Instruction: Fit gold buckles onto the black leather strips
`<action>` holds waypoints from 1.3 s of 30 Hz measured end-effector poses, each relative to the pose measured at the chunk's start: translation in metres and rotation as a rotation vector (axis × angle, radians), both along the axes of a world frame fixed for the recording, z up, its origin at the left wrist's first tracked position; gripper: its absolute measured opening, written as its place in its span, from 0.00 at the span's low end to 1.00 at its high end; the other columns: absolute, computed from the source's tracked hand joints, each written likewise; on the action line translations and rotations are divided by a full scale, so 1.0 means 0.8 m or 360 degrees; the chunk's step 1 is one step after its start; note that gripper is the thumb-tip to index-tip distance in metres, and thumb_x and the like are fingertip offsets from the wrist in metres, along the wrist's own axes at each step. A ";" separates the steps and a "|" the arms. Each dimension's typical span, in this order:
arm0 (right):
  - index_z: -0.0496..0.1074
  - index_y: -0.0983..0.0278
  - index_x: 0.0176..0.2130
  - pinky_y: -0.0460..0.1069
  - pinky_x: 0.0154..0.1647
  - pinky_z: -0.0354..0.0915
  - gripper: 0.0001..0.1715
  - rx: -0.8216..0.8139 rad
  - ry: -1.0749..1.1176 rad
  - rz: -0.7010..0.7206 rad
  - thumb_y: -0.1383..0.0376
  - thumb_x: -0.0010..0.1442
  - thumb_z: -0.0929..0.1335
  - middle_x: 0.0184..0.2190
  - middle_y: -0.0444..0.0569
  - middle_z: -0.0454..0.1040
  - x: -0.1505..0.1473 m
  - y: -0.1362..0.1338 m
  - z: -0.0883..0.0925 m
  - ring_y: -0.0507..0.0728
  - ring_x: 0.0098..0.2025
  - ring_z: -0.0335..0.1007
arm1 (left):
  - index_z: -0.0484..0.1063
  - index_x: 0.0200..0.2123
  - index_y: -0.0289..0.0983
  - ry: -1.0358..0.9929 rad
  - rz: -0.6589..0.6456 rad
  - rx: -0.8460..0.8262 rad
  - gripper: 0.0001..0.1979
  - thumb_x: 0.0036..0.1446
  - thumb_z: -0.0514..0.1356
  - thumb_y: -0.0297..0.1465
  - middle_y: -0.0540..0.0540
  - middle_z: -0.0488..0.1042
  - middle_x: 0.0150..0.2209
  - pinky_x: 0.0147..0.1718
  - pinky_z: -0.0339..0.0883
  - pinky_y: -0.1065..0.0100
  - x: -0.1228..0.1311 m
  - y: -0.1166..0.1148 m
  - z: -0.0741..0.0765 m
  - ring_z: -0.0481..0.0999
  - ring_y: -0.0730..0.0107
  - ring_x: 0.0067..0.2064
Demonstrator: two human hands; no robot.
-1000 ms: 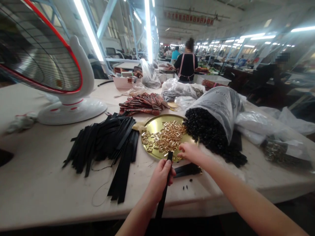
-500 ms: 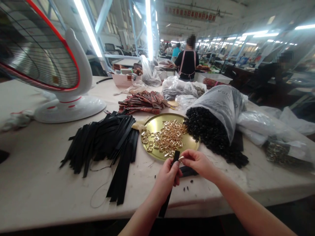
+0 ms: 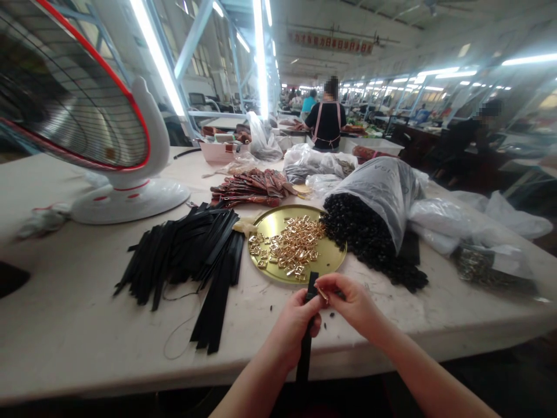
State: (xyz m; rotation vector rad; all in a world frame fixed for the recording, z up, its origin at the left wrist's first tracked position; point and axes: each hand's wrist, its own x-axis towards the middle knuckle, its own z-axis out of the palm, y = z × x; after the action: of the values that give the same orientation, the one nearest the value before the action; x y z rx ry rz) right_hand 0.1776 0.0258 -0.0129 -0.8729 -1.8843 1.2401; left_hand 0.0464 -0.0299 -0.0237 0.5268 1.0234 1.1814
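My left hand [image 3: 301, 322] is closed around a black strap [image 3: 304, 354], whose upper end sticks out past the thumb while its long tail hangs down over the table's front edge. Between the fingertips of my right hand [image 3: 348, 299] is a small gold buckle [image 3: 322, 294], held against the side of the strap near its top end. Just beyond both hands lies a round gold tray [image 3: 261, 273] with a heap of gold buckles [image 3: 298, 244] on it. A bundle of black straps [image 3: 187, 249] is spread on the table to the left of the tray.
Black small pieces [image 3: 361, 232] spill from a plastic bag [image 3: 387, 191] right of the tray. Reddish-brown strips [image 3: 252, 187] lie behind it. A white fan [image 3: 130, 200] stands at the left. A bag of metal parts [image 3: 483, 264] rests at the right. A person [image 3: 327, 122] stands farther back.
The buckle in my right hand has turned and come lower beside the strap. The strap's tail hangs more upright, and the dark strip formerly under my right hand no longer shows. The view has shifted slightly.
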 end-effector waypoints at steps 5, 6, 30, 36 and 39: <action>0.65 0.61 0.46 0.51 0.41 0.69 0.16 -0.0045 0.0085 -0.0096 0.67 0.56 0.63 0.39 0.49 0.73 0.005 -0.015 -0.002 0.55 0.40 0.71 | 0.66 0.33 0.34 0.0049 0.0126 0.0067 0.17 0.44 0.63 0.40 0.55 0.64 0.21 0.14 0.47 0.78 0.008 -0.001 0.005 0.57 0.85 0.16; 0.66 0.61 0.44 0.51 0.42 0.68 0.14 0.0053 0.0033 -0.0118 0.68 0.56 0.64 0.39 0.49 0.73 0.006 -0.018 -0.001 0.55 0.41 0.70 | 0.66 0.34 0.34 0.0054 0.0148 0.0068 0.17 0.44 0.63 0.39 0.54 0.64 0.21 0.14 0.47 0.78 0.009 0.000 0.007 0.57 0.85 0.17; 0.67 0.67 0.31 0.41 0.23 0.57 0.13 -0.1332 0.0674 0.0139 0.59 0.52 0.70 0.21 0.44 0.71 0.025 0.005 -0.016 0.47 0.21 0.63 | 0.65 0.35 0.36 0.0926 -0.0600 0.0319 0.14 0.57 0.48 0.40 0.55 0.66 0.22 0.13 0.50 0.78 -0.015 0.010 -0.005 0.60 0.82 0.14; 0.66 0.65 0.31 0.40 0.24 0.59 0.06 -0.1853 0.0881 0.0177 0.65 0.55 0.69 0.20 0.42 0.70 0.032 0.003 -0.026 0.45 0.21 0.64 | 0.68 0.35 0.39 0.1510 -0.0560 0.0639 0.12 0.59 0.48 0.36 0.51 0.70 0.25 0.27 0.59 0.73 -0.018 0.004 0.011 0.68 0.74 0.27; 0.66 0.65 0.32 0.41 0.25 0.60 0.04 -0.1927 0.0920 0.0191 0.67 0.55 0.68 0.21 0.42 0.71 0.035 0.000 -0.029 0.45 0.21 0.65 | 0.69 0.36 0.39 0.1610 -0.0584 0.0716 0.12 0.59 0.47 0.34 0.49 0.73 0.30 0.30 0.60 0.72 -0.017 0.002 0.012 0.69 0.71 0.31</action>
State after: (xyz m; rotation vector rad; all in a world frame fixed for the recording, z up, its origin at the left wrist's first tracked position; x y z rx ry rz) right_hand 0.2058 0.0256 -0.0361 -0.7960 -0.6106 2.4253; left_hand 0.0326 -0.0283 -0.0143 1.7029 1.4034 0.7777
